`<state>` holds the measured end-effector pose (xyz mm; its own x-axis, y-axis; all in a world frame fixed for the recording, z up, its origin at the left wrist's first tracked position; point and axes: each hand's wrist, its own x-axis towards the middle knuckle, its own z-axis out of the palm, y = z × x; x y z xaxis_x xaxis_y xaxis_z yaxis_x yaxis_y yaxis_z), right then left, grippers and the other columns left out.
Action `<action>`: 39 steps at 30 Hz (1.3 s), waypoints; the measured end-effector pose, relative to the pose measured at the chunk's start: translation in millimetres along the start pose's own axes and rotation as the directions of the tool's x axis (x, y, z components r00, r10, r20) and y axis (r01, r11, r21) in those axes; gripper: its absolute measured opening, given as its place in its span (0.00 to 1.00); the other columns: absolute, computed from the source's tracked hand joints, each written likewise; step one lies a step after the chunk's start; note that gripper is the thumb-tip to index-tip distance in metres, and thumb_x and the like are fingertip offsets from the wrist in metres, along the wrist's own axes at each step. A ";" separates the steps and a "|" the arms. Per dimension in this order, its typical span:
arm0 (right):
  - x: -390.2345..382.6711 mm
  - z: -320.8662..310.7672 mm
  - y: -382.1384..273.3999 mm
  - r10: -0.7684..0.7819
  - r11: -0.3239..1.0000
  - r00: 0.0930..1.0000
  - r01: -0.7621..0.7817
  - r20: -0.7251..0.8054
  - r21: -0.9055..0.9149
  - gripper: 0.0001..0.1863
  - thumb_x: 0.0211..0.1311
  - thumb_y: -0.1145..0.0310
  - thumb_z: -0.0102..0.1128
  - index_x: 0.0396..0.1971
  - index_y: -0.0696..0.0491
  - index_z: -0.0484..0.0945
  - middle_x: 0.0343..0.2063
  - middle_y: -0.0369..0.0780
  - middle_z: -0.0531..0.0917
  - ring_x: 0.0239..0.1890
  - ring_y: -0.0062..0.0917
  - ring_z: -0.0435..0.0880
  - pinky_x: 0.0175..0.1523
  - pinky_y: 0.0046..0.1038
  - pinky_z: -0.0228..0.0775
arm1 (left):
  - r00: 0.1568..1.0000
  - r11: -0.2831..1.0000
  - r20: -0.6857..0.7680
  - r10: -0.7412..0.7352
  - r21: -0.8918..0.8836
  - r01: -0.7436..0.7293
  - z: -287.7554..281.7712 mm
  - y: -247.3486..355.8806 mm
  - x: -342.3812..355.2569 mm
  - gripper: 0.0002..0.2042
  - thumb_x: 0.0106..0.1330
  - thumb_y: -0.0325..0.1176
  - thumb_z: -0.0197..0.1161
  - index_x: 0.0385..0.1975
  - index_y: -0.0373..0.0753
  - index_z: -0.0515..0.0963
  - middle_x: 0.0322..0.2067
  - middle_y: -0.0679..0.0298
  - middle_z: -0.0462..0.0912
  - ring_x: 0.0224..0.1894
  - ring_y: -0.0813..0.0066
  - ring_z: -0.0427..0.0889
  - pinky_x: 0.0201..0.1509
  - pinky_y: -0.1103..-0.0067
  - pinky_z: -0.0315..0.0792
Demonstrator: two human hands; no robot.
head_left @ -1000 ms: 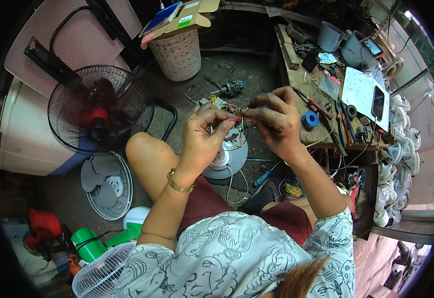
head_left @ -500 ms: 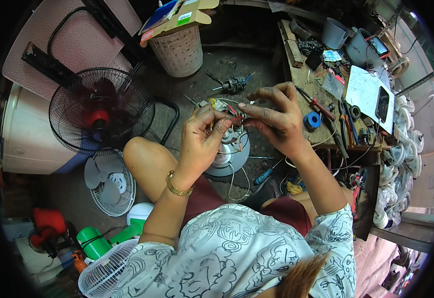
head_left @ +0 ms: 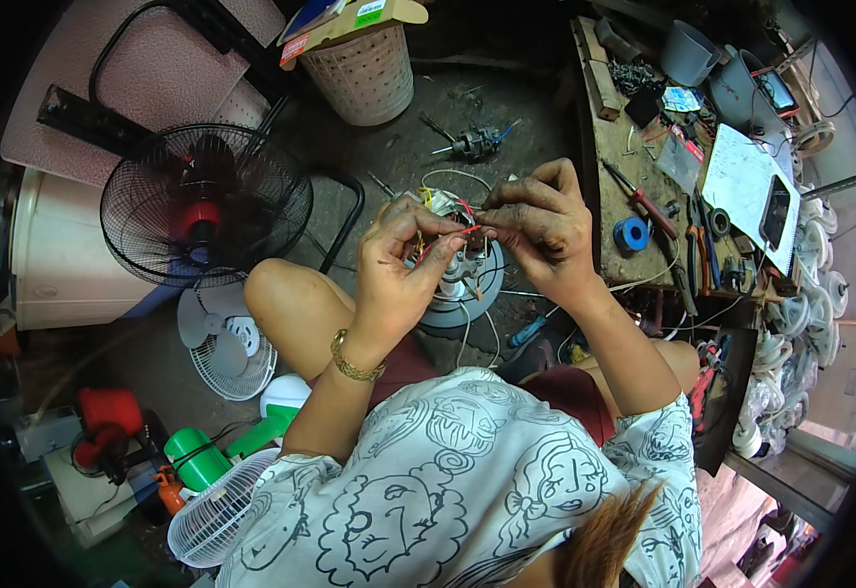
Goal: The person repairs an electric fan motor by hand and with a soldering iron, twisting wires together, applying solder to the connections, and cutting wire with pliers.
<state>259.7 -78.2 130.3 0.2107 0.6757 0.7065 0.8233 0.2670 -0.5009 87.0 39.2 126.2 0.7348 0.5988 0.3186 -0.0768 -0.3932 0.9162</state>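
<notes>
Both my hands meet over a fan's grey round base with an exposed, wired housing [head_left: 442, 200] on top. My left hand [head_left: 398, 265] pinches a thin red wire [head_left: 472, 228] between thumb and index finger, other fingers curled. My right hand [head_left: 545, 235] has its thumb and index finger closed at the wire's right end, its fingertips almost touching the left's. The exact join at the fingertips is too small to make out. Yellow and white wires hang around them, and the grey base [head_left: 487, 284] shows behind my wrists, between my knees.
A black floor fan [head_left: 148, 201], white fan [head_left: 232, 363] and green fan part [head_left: 193, 451] lie left. A loose motor [head_left: 472, 142] and basket [head_left: 354, 83] are ahead. The wooden bench [head_left: 614, 147] at right holds pliers [head_left: 702, 245], a screwdriver [head_left: 634, 206], a blue spool [head_left: 630, 235] and phone [head_left: 777, 211].
My right index finger, raised and stretched half a second ago, is bent down beside the thumb at the wire. The red wire shows more plainly. The whole view has shifted slightly.
</notes>
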 end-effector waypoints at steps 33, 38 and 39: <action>-30.5 16.1 1.8 0.505 0.815 0.860 -0.504 0.074 0.286 0.15 0.51 0.74 0.75 0.41 0.54 0.89 0.35 0.40 0.84 0.43 0.32 0.84 0.48 0.32 0.77 | 0.994 0.921 -0.022 0.103 0.380 -0.087 14.4 -13.7 -11.7 0.08 0.57 0.24 0.69 0.26 0.34 0.74 0.28 0.59 0.80 0.33 0.63 0.78 0.40 0.72 0.69; -24.2 4.8 16.2 0.204 0.966 0.971 -0.220 0.125 0.133 0.11 0.48 0.69 0.76 0.35 0.49 0.90 0.36 0.36 0.82 0.38 0.32 0.77 0.42 0.32 0.70 | 0.984 0.971 0.027 -0.177 0.169 0.170 11.9 -1.6 -10.5 0.07 0.64 0.31 0.69 0.28 0.37 0.79 0.25 0.63 0.81 0.31 0.66 0.76 0.38 0.72 0.67; -23.1 4.6 16.4 0.203 0.966 0.971 -0.219 0.124 0.135 0.11 0.48 0.69 0.76 0.35 0.49 0.90 0.36 0.36 0.82 0.38 0.32 0.77 0.42 0.32 0.70 | 0.984 0.971 0.026 -0.177 0.171 0.170 13.0 -5.9 -12.1 0.07 0.64 0.31 0.69 0.28 0.37 0.79 0.25 0.63 0.81 0.31 0.66 0.76 0.38 0.72 0.67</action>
<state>265.9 -86.3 103.5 0.3062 0.7956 0.5227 0.6785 0.2028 -0.7060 87.3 25.3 113.8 0.7542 0.6404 0.1453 0.1652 -0.3991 0.9019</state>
